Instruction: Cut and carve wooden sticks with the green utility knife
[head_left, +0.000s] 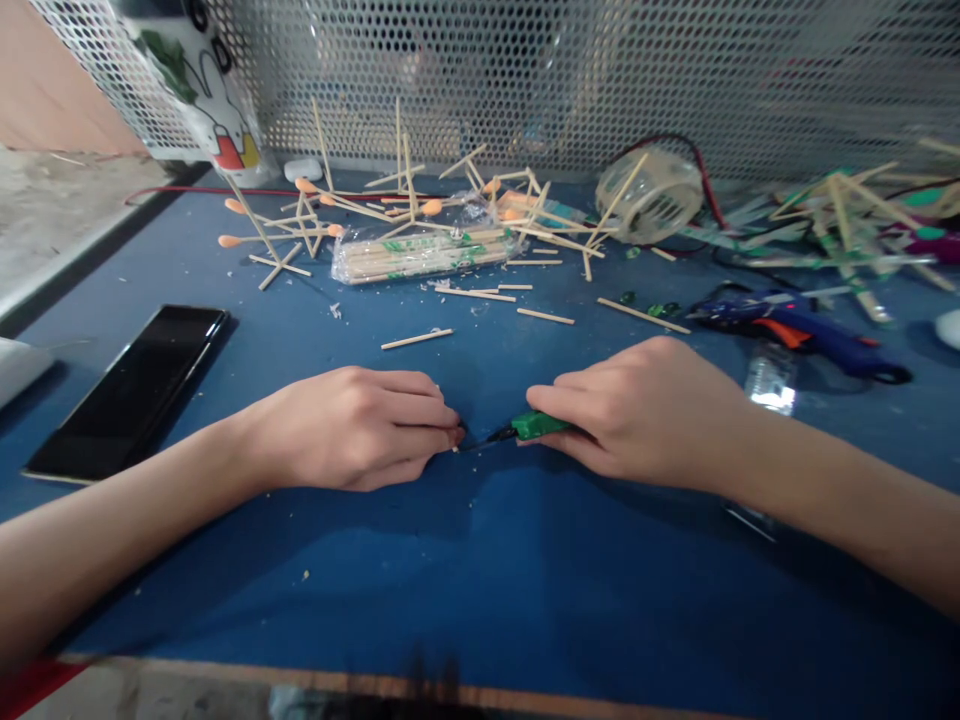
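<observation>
My right hand (637, 410) is closed round the green handle of a utility knife (541, 426). Its thin dark blade points left, and the tip meets the table close to my left fingertips. My left hand (367, 425) rests on the blue table with its fingers pinched together. From under those fingers peeks the pale end of a small wooden stick (455, 449), beside the blade tip; the rest of it is hidden. Just beyond my hands lie loose cut sticks, among them one short stick (417, 339) and another (546, 316).
A phone (135, 390) lies at left. Behind are a plastic-wrapped stick bundle (420, 252), orange-tipped stick pieces (322, 230), a clear tape roll (649, 195) and a bottle (206, 95) against a perforated metal panel (480, 80). A blue glue gun (810, 330) lies at right.
</observation>
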